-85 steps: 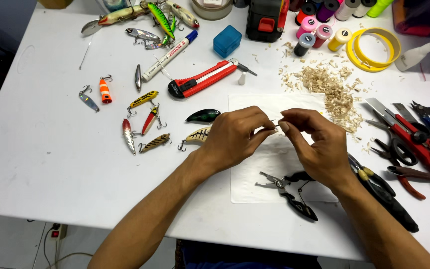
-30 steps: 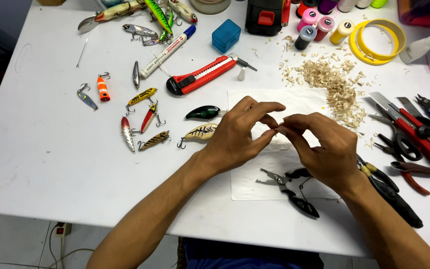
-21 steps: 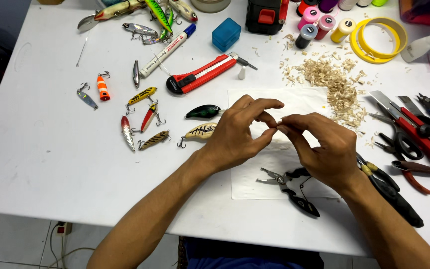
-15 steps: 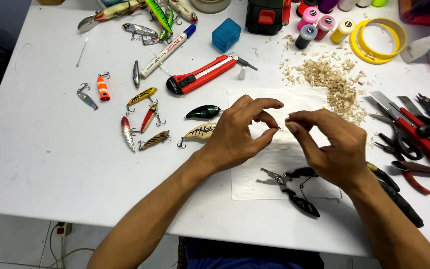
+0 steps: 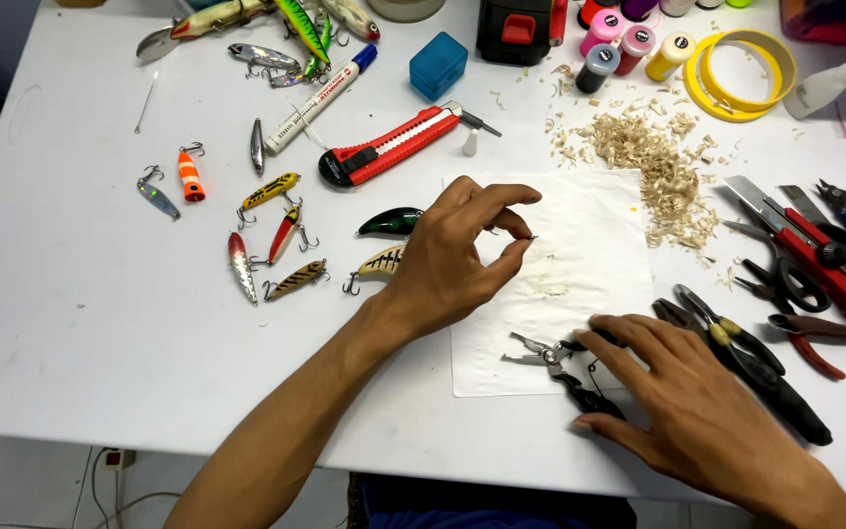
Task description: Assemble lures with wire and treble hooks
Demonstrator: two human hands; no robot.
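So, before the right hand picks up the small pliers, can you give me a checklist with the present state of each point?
1. Left hand pinches a tiny metal piece at its fingertips: ok.
2. Right hand touches the small black-handled pliers: ok.
3. Pliers lie on the white paper sheet: ok.
4. Pliers' grip closed around by fingers: not ok.
5. Kind of tiny piece: cannot tell.

A white table (image 5: 70,323) filled most of the view, its surface evenly and brightly lit, with soft shadows. Beyond its near edge lay a pale tiled floor (image 5: 12,480), where a wall socket (image 5: 110,457) with thin cables showed low down. At the far left the room was dark.
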